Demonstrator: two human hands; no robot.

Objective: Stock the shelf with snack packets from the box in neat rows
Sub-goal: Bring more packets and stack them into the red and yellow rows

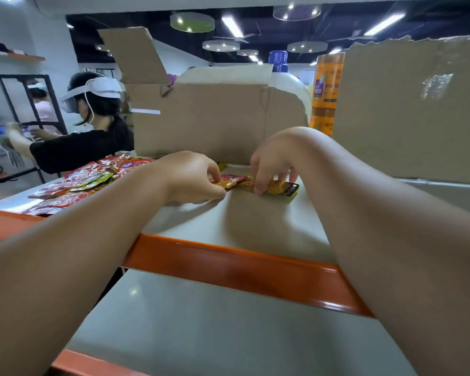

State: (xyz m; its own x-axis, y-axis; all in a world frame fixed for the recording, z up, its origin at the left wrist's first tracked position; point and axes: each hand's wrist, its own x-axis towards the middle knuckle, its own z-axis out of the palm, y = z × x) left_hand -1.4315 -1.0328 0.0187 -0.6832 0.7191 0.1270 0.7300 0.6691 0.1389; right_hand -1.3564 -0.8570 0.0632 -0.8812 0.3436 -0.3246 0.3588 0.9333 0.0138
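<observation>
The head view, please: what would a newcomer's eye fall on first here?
At mid-frame, the left hand pinches a red packet and the right hand pinches a yellow packet beside it, both low over the grey shelf. To their left lies a loose heap of red packets. An open cardboard box stands just behind the hands.

Bright ceiling lights (229, 24) cast soft shadows on the shelf (255, 226); wide-angle distortion bends edges, slightly blurred throughout.

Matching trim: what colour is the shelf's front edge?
The shelf's front edge is orange, seen in the head view.
</observation>
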